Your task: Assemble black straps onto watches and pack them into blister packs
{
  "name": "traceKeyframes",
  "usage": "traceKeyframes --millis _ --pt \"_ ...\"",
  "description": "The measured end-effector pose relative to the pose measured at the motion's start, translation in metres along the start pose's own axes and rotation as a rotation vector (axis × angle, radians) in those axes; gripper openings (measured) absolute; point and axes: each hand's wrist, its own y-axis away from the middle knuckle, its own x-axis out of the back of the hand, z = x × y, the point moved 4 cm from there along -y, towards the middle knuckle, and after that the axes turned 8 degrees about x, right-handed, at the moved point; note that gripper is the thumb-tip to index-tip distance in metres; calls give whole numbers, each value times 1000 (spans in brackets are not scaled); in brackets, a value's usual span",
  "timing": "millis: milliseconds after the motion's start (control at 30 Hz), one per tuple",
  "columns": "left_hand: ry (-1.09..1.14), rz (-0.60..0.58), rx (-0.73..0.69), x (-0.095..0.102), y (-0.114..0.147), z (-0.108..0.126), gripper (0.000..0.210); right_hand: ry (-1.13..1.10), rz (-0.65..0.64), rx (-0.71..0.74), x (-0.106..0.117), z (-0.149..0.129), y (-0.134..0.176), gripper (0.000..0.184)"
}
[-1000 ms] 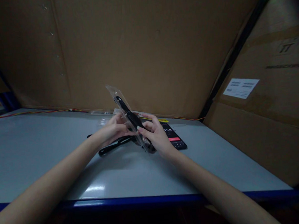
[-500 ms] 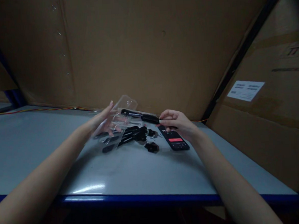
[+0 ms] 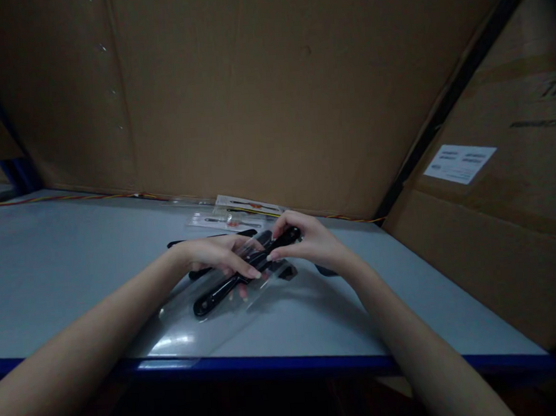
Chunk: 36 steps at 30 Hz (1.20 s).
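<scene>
A long black bar-shaped tool (image 3: 216, 296) with rounded ends lies slantwise between my hands, low over the table, against a clear plastic blister shell (image 3: 259, 292). My left hand (image 3: 217, 254) is closed on the shell, its thumb over the tool's middle and its fingertips showing underneath. With thumb and fingers, my right hand (image 3: 314, 242) pinches the tool's upper right end. Behind and under my left hand lie more black bar-shaped pieces (image 3: 247, 233), partly hidden. A black knob-like part (image 3: 287, 271) rests below my right hand.
Printed clear packages (image 3: 226, 216) lie at the back of the grey table (image 3: 74, 264). A phone (image 3: 326, 270) is mostly hidden by my right hand. Thin wires (image 3: 70, 197) run along the cardboard wall (image 3: 214, 92). A large carton (image 3: 487, 239) stands at right.
My right hand has brought the black tool down and left against the plastic shell. My left hand, spread out before, has lowered and closed on the shell. The back packages now show more.
</scene>
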Motion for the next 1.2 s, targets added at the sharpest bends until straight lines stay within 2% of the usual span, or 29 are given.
traceKeyframes --millis 67,167,233,333,400,500,567,667,800,900,1200 --pt "14 45 4 4 -2 -1 41 222 83 44 4 -1 0 26" --pt "33 132 55 14 -3 -6 43 416 284 -10 15 5 3 20" --pt "71 199 60 22 -4 -9 43 413 374 -72 19 14 5 19" --pt "131 296 -8 30 -4 -8 49 329 421 -134 18 30 7 20" --pt "138 345 -44 32 -3 -5 51 282 388 -108 12 34 7 19" --pt "98 347 -49 30 -2 -2 50 332 238 22 -2 25 5 21" --pt "66 311 -47 25 -2 -1 51 388 105 96 -11 14 4 23" --pt "17 251 20 19 -2 -2 51 419 -68 121 -18 3 4 23" --pt "1 164 75 12 -2 -3 43 409 -205 166 -16 -3 3 17" --pt "32 172 65 17 0 -1 40 425 -196 220 -8 -5 1 13" --pt "342 561 53 61 12 -5 61 623 90 130 25 1 12 29"
